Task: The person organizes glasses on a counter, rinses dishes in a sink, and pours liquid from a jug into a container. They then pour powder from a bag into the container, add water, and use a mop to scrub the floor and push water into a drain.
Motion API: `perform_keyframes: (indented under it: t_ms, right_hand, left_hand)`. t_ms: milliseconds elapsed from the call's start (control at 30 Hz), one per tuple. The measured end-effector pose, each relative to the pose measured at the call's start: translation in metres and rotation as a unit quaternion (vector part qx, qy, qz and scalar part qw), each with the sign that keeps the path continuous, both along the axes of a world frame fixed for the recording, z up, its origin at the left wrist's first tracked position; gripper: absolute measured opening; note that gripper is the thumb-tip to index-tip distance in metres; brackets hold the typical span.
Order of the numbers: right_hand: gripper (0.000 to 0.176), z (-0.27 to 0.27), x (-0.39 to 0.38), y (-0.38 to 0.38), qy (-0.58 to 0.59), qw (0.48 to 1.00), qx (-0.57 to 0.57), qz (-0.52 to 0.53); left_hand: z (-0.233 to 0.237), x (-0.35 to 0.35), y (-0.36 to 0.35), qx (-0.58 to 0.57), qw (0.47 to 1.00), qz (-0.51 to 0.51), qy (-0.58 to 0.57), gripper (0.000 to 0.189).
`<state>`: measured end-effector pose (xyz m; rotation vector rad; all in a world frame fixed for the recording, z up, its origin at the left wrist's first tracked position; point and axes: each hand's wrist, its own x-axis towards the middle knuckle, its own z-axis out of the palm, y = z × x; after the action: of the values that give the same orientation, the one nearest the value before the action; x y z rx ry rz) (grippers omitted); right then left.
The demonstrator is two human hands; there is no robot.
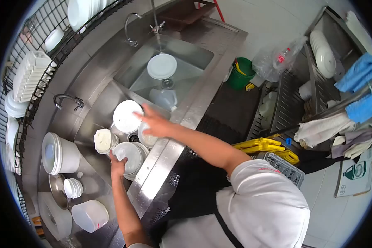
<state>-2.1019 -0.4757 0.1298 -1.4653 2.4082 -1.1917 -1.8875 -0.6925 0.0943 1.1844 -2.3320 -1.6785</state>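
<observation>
My right hand (pixel 153 120) reaches over the left sink basin with its fingers spread. Its fingertips overlap the edge of a round white plate (pixel 125 116). Under that hand, a white bowl (pixel 147 135) is partly hidden. Lower down, my left hand (pixel 118 164) is beside a stack of round white dishes (pixel 130 158), thumb and forefinger apart, the thumb against the stack's edge. Just above its forefinger stands a stack of squarish pale bowls (pixel 103 140).
A second basin (pixel 186 51) holds a white plate stack (pixel 162 66) under the tap (pixel 132 41). White tubs (pixel 62 153), small cups (pixel 73 188) and a container (pixel 90 215) stand at left. A wire dish rack (pixel 41 33) hangs above. A green bucket (pixel 240 74) is beyond the counter.
</observation>
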Motion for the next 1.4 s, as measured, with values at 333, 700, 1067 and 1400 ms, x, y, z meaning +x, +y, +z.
perform_keyframes:
  t_ms: [333,700,1067,1400]
  right_hand:
    - [0.077,-0.094,-0.086,0.331,-0.012,0.81,-0.025,-0.585]
    - [0.077,-0.204,-0.245,0.501,-0.197,0.706,0.131,-0.668]
    - [0.068,-0.175,-0.361,0.537,-0.23,0.768,0.17,-0.574]
    - [0.056,-0.173,-0.346,0.61,-0.235,0.729,0.055,-0.64]
  left_hand:
    - [-0.001,0.046,0.036,-0.147,0.965,0.211,0.04,0.075]
    - [0.107,-0.182,0.206,0.033,0.95,-0.026,0.309,0.045]
    - [0.292,-0.485,0.383,0.511,0.422,-0.614,0.429,0.074]
    - [0.297,-0.509,0.434,0.491,0.295,-0.689,0.443,0.089]
